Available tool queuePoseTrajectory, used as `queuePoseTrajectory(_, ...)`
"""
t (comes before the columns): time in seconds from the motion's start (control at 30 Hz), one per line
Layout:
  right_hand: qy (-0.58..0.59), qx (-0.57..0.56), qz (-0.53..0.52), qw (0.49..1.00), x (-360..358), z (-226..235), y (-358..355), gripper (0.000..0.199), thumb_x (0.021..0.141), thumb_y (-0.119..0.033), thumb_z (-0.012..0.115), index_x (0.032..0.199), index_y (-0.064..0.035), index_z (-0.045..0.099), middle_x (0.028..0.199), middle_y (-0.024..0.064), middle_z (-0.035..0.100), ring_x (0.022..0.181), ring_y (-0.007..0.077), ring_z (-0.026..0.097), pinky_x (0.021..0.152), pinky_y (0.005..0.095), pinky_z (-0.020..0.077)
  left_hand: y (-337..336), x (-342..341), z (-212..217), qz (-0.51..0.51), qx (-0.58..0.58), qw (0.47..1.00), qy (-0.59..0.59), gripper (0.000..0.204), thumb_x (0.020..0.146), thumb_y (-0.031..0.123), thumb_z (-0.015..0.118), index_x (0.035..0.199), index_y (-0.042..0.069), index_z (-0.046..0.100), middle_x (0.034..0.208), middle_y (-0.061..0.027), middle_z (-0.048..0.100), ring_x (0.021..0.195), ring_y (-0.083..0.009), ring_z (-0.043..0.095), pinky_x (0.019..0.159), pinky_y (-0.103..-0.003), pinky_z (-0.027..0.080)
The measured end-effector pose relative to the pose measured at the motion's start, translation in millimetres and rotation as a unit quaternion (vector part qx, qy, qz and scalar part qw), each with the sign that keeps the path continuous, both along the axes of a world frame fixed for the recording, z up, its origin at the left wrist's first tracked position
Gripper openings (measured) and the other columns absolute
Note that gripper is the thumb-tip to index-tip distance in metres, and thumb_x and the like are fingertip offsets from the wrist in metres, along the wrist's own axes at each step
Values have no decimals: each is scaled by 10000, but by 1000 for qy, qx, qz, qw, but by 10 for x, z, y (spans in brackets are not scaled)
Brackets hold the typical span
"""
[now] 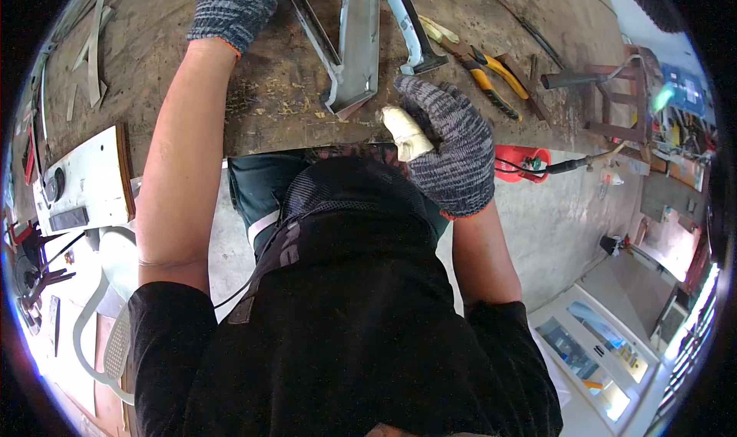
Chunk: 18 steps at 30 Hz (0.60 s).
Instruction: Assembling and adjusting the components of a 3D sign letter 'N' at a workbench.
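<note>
My right hand point(457, 141), in a grey knitted glove, is closed around a folded cream-coloured wad point(406, 133), perhaps cloth. It sits at the bench's near edge, just right of a grey metal frame point(358, 49) with splayed legs. One leg has a bluish surface. At the top edge, my left hand point(236, 9) wears a matching glove. It lies left of the frame by its dark left leg; its fingers are cut off by the picture edge, so I cannot tell whether it grips anything.
Yellow-and-black pliers point(497, 80) lie right of the frame, with a cream scrap point(437, 29) nearby. A cable-fed holder point(572, 79) rests farther right. Thin metal strips point(96, 46) lie at the left. A red container point(522, 163) stands below the bench edge, and a pale chair point(100, 337) is at lower left.
</note>
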State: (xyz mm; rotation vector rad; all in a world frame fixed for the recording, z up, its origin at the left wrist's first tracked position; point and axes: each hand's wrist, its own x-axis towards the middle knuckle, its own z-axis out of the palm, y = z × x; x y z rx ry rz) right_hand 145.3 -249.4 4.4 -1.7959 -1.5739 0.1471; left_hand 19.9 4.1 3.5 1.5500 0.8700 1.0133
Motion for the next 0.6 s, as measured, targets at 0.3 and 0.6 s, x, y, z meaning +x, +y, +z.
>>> queuePoseTrajectory(0.3, -126, -284, 40, 950, -220, 391, 298, 765, 787, -522, 781, 1274, 41, 601, 1171, 265, 658, 1082, 365, 660, 972, 433, 511, -60, 16, 15, -9, -3, 999, -49, 163, 922, 35, 649, 1082, 2, 654, 917, -48, 684, 807, -120, 624, 756, -269, 520)
queuePoseTrajectory(0.6, -138, -333, 40, 932, -362, 545, 464, 590, 807, -454, 775, 1127, 29, 658, 1000, 247, 696, 937, 369, 688, 852, 447, 544, -136, -57, 115, 19, 86, 996, 22, 261, 901, 104, 665, 1138, -5, 654, 1000, -123, 717, 900, -188, 663, 831, -325, 531)
